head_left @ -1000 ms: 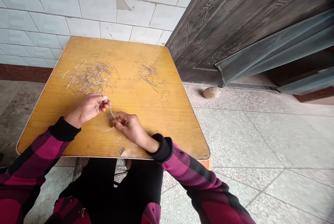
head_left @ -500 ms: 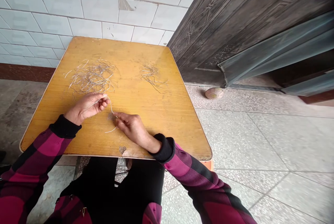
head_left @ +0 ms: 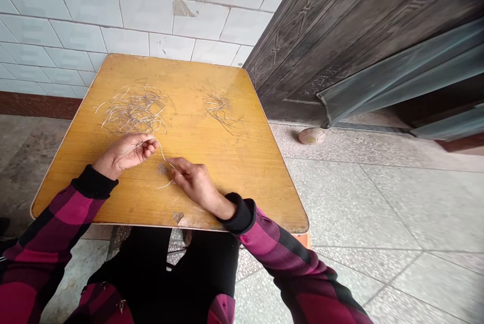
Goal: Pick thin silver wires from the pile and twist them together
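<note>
Both hands hold one thin, pale wire [head_left: 161, 148] above the near left part of the table. My left hand [head_left: 132, 152] is closed, palm partly up, pinching it between thumb and forefinger, with one end lying back across the palm. From there the wire bends down to my right hand [head_left: 194, 180], whose thumb and fingers are closed on it. Its other end curves out below the right fingers. Just beyond my left hand lies a tangled pile of similar wires [head_left: 134, 110]. A smaller bunch of wires [head_left: 220, 110] lies farther right.
The wooden table [head_left: 242, 178] has a worn patch near its front edge. White wall tiles [head_left: 128, 9] rise behind it. To the right are a dark carved door [head_left: 302, 47], a grey-green curtain [head_left: 397, 69] and a scuffed ball [head_left: 311, 135] on the floor.
My right hand has shifted slightly up and to the right with the wire. The wire's lower end has moved with it. My left hand keeps its grip almost in place.
</note>
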A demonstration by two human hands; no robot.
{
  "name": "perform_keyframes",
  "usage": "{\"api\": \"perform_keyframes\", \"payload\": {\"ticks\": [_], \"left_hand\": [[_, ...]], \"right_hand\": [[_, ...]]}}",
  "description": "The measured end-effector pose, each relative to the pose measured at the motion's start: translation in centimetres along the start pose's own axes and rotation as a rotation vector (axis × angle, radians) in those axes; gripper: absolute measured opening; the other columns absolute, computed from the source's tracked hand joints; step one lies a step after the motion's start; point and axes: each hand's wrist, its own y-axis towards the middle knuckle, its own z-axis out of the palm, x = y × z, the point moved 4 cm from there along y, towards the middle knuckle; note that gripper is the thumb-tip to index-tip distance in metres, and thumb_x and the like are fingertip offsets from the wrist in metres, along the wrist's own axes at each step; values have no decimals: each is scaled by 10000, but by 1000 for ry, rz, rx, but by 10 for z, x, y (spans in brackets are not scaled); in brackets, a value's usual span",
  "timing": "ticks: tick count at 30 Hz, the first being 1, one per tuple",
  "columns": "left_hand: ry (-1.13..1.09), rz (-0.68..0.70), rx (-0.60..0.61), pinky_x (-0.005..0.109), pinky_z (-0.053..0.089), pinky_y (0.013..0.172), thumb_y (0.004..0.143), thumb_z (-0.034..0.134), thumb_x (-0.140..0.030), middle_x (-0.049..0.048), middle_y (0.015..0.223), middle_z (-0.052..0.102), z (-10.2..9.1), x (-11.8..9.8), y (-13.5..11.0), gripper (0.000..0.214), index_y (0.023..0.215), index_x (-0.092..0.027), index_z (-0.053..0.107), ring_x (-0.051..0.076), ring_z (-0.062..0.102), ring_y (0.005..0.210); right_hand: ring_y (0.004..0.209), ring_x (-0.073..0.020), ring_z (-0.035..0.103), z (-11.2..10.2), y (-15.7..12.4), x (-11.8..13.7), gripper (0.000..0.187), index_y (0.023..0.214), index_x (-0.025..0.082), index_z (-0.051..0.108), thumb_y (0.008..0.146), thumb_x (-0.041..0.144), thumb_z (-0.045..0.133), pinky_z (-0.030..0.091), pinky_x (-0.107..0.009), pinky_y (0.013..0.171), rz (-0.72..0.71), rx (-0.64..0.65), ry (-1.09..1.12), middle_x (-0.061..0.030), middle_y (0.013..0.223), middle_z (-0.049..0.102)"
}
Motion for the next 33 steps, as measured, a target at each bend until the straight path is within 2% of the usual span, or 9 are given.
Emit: {"api": "perform_keyframes", "payload": {"ticks": [3,6,8,15,17,21,24,33], "left_hand": [[-11,27,6,116,484,456,939,405,-5,72,621,648,1,0,0,365,642,-85,601,70,597,492],[-6,46,51,115,485,460,924,467,-10,72,639,656,2,1,1,313,653,-83,606,69,599,502],[3,56,73,119,489,468,909,507,-12,72,648,660,1,1,2,276,663,-82,611,72,602,510],[31,66,75,131,498,496,903,492,-4,76,648,667,-5,4,7,278,667,-87,615,82,615,542],[52,55,97,134,494,495,890,535,-18,77,649,666,-5,6,7,246,667,-84,616,82,609,543],[86,31,118,131,472,478,870,588,-45,73,649,661,-4,8,6,217,658,-82,613,77,595,541],[109,29,133,129,461,481,850,640,-73,65,655,659,-3,8,6,192,662,-89,610,75,591,554],[178,-11,124,137,452,473,827,663,-84,59,654,647,-3,15,7,177,659,-94,608,83,588,567]], "right_hand": [[575,-109,594,0,0,-2,310,1198,161,626,926,183,478,483,-220,604,6,-8,1,17,673,643],[568,-108,584,1,0,-3,322,1224,165,613,930,191,486,482,-218,600,18,-13,-1,24,659,635],[553,-106,566,2,0,-3,335,1243,152,608,934,198,487,478,-220,595,24,9,0,26,642,626],[536,-96,527,2,0,-3,356,1224,127,662,907,181,507,456,-211,577,61,85,59,28,637,621],[558,-96,558,2,0,-3,363,1215,133,677,896,169,507,471,-212,594,51,102,67,16,690,668],[711,-123,668,1,-1,-2,345,1172,155,709,885,159,518,523,-233,691,34,138,94,-32,932,761],[744,-134,692,-1,-1,0,325,1149,157,719,881,152,535,532,-246,721,39,176,66,-44,966,770],[744,-128,692,-6,-2,6,269,1054,150,742,868,81,560,486,-221,681,-104,316,-77,-44,890,769]]}}
